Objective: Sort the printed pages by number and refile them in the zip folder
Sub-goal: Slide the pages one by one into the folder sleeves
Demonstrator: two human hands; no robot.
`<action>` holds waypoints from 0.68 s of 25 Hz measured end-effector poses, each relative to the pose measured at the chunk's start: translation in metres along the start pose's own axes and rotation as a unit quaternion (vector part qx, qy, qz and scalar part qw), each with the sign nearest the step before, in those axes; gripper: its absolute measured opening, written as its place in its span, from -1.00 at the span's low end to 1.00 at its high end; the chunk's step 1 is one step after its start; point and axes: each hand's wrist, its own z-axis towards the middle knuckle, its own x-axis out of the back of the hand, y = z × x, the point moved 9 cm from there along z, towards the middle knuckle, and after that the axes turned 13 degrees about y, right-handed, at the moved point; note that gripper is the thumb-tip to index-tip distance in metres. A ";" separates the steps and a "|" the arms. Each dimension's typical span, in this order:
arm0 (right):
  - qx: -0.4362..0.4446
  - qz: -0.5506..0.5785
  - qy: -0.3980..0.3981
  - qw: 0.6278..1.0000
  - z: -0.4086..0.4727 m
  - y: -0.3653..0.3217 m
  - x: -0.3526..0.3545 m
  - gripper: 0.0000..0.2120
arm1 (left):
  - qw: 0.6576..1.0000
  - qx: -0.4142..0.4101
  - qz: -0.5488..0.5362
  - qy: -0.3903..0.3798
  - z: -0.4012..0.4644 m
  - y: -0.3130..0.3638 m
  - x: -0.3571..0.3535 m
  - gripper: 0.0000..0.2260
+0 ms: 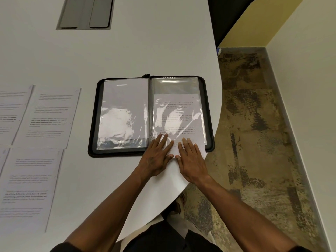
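A black zip folder [92, 142] lies open on the white table, showing two clear plastic sleeves. The left sleeve [123, 113] holds a page. A printed page [177, 113], with a handwritten 4 at its top corner, sits partway inside the right sleeve, its bottom edge sticking out over the folder's near rim. My left hand [156, 157] and my right hand [192, 162] lie flat with straight fingers on the lower end of that page. Several more printed pages [51, 117] are spread out on the table at the left.
The white table [145, 42] has a curved edge running close past the folder's right side. A grey cable hatch [85, 13] is set in the tabletop at the back. Mottled floor [254, 142] and a pale wall lie to the right.
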 end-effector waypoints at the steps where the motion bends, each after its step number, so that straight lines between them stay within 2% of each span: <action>1: -0.002 0.000 -0.010 1.000 0.001 0.001 -0.002 -0.38 | 1.000 0.002 -0.001 -0.001 0.000 0.001 -0.001 -0.33; 3: -0.002 -0.007 -0.012 1.000 0.007 0.005 -0.004 -0.38 | 1.000 0.006 -0.006 -0.002 0.000 0.004 -0.002 -0.32; 5: 0.005 0.002 0.020 1.000 0.013 0.004 0.004 -0.43 | 1.000 0.005 -0.006 0.002 0.000 0.003 -0.004 -0.35; 7: 0.031 0.033 0.133 0.990 0.012 -0.001 0.027 -0.59 | 1.000 -0.003 -0.002 0.011 0.000 0.000 -0.006 -0.38; 9: 0.039 0.050 0.263 0.963 0.007 0.001 0.058 -0.81 | 1.000 -0.008 0.004 0.022 0.002 -0.003 -0.008 -0.44; 10: 0.023 0.055 0.280 0.958 0.012 0.006 0.065 -0.83 | 1.000 -0.007 0.004 0.025 0.002 -0.003 -0.009 -0.45; 12: -0.008 0.047 0.230 0.972 0.034 0.014 0.065 -0.69 | 0.999 -0.004 0.003 0.037 0.003 -0.001 -0.009 -0.45; 15: -0.019 0.012 0.018 1.000 0.062 0.024 0.033 -0.49 | 0.999 -0.004 0.002 0.046 0.002 0.000 -0.009 -0.46; 17: -0.007 0.010 -0.043 0.999 0.070 0.028 0.023 -0.44 | 0.999 -0.001 -0.005 0.048 0.003 -0.001 -0.007 -0.46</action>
